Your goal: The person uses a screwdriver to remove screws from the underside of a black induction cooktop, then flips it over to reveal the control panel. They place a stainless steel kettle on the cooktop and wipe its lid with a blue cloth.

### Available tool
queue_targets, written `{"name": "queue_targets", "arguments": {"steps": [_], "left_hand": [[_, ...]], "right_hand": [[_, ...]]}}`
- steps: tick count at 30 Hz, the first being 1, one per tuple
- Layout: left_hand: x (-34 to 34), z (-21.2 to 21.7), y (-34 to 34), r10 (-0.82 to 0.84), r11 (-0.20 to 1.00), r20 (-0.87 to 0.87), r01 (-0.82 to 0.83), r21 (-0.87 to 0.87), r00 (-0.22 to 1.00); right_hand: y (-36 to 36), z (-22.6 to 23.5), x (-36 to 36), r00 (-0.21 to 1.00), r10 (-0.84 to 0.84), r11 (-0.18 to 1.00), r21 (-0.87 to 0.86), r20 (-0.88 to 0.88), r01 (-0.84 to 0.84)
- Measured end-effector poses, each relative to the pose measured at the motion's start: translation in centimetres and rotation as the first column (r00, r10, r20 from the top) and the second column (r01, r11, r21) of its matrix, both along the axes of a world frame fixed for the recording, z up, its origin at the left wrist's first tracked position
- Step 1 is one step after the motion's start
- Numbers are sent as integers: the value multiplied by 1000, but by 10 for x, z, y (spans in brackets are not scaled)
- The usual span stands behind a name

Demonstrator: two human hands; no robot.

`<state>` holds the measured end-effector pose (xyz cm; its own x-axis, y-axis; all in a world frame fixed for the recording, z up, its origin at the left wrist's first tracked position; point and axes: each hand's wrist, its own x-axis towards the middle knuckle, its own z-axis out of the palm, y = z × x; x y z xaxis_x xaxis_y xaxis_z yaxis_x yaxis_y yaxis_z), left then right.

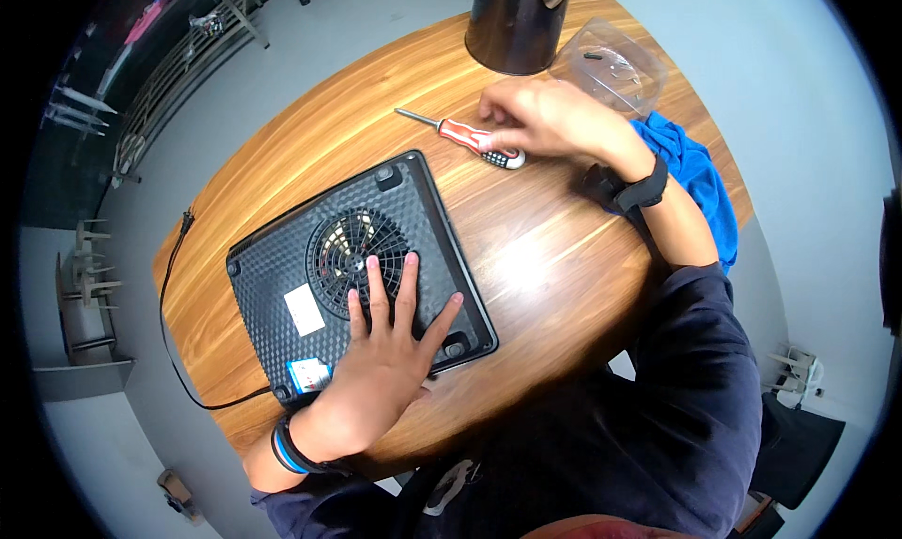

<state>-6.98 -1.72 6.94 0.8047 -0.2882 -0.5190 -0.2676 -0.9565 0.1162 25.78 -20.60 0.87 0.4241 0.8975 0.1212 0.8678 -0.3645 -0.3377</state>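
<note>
Left fingers (379, 304) on appliance (340, 248), red-white screwdriver (460, 135)

Blk flat appliance (282, 257) lies underside up on the tabletop (536, 210), set at a slant; btm textured, w/ round fan grille (348, 243) approx. mid-panel & small feet (386, 175) nr corners. Plain white label (303, 310) L of grille, blue/wht label (305, 376) nr lower L corner, where the blk cord (167, 323) exits & curves up the L side to its plug (187, 220). Screwdriver (456, 133), red/wht handle w/ blk dotted end, lies flat beyond appliance, apart from it, metal shaft pointing upper L.
</note>
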Motion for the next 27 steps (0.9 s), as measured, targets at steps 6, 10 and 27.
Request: {"name": "queue_targets", "arguments": {"steps": [6, 10, 27], "left_hand": [[-3, -6, -3, 82, 996, 121, -77, -39, 989], [8, -7, -5, 112, 994, 120, -110, -22, 986], [62, -7, 11, 227, 974, 219, -218, -66, 949]], "right_hand": [[-48, 52, 56, 962, -272, 960, -70, -10, 271], [-97, 32, 120, 933, -357, 928, -98, 41, 360], [-139, -2, 162, 889, -458, 824, -363, 26, 435]]}}
